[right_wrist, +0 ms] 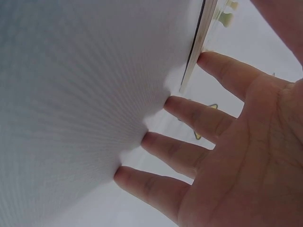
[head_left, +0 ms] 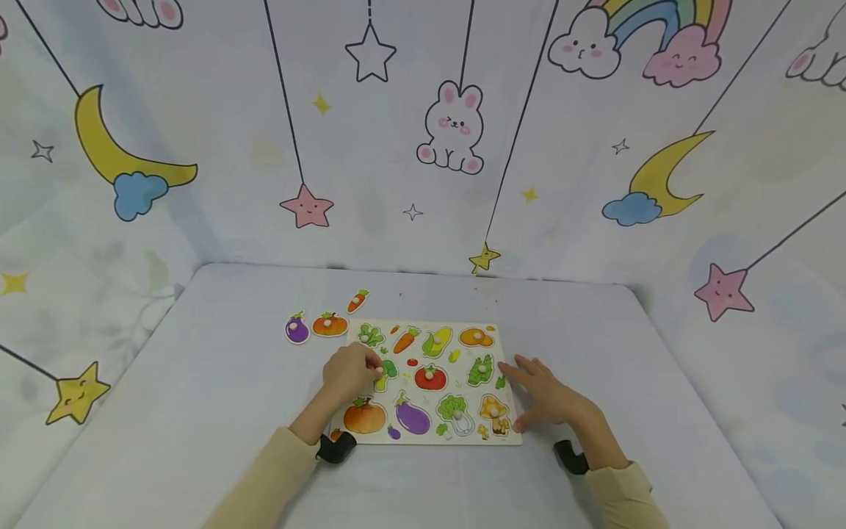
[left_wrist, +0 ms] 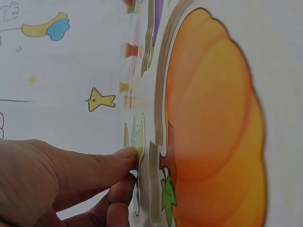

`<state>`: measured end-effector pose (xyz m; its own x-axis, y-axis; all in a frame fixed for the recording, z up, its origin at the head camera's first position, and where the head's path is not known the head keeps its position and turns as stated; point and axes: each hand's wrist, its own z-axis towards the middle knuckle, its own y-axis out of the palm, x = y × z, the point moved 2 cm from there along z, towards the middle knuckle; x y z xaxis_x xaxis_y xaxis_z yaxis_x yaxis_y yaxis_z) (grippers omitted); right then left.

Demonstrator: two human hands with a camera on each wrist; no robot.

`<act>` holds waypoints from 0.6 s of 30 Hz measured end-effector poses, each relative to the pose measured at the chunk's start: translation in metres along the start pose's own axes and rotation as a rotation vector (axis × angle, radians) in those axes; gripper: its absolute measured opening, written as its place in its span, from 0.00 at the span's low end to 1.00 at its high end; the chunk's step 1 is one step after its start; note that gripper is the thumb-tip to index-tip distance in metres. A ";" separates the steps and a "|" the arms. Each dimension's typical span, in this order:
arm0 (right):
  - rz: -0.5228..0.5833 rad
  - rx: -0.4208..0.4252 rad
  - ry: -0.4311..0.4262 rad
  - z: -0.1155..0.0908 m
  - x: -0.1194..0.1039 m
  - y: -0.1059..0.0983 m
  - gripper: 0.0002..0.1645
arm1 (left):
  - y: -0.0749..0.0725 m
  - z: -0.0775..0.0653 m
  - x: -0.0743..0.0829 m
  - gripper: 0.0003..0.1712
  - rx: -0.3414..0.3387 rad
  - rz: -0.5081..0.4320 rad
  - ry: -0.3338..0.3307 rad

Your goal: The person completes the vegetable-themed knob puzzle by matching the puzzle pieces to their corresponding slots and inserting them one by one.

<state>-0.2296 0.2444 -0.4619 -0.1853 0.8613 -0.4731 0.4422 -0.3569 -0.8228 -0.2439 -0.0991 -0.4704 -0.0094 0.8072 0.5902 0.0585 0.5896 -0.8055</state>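
Note:
A wooden vegetable puzzle board [head_left: 423, 433] lies on the white table. At its left side my left hand [head_left: 350, 373] pinches the broccoli piece [head_left: 390, 369] between thumb and fingers, over the broccoli's place. In the left wrist view, the thumb [left_wrist: 102, 165] is at that piece, partly hiding it, beside the large pumpkin recess [left_wrist: 218, 118]. My right hand [head_left: 548, 393] has its fingers spread at the board's right edge. In the right wrist view, the index fingertip [right_wrist: 203, 57] touches the board's edge [right_wrist: 199, 42], while the other fingertips rest on the tablecloth.
Loose eggplant [head_left: 297, 328], pumpkin [head_left: 330, 325] and carrot [head_left: 358, 301] pieces lie beyond the board's upper left corner. Knobbed pieces such as the tomato [head_left: 431, 378] and mushroom [head_left: 494, 414] sit in the board. A patterned cloth wall [head_left: 396, 147] rises behind the table.

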 end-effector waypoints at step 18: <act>0.006 -0.013 -0.028 -0.001 0.003 -0.003 0.63 | -0.027 0.010 -0.023 0.24 0.047 -0.118 -0.014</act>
<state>-0.2311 0.2482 -0.4607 -0.2073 0.8486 -0.4867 0.4543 -0.3571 -0.8162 -0.2551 -0.1333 -0.4626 -0.0274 0.7322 0.6805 0.0098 0.6810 -0.7323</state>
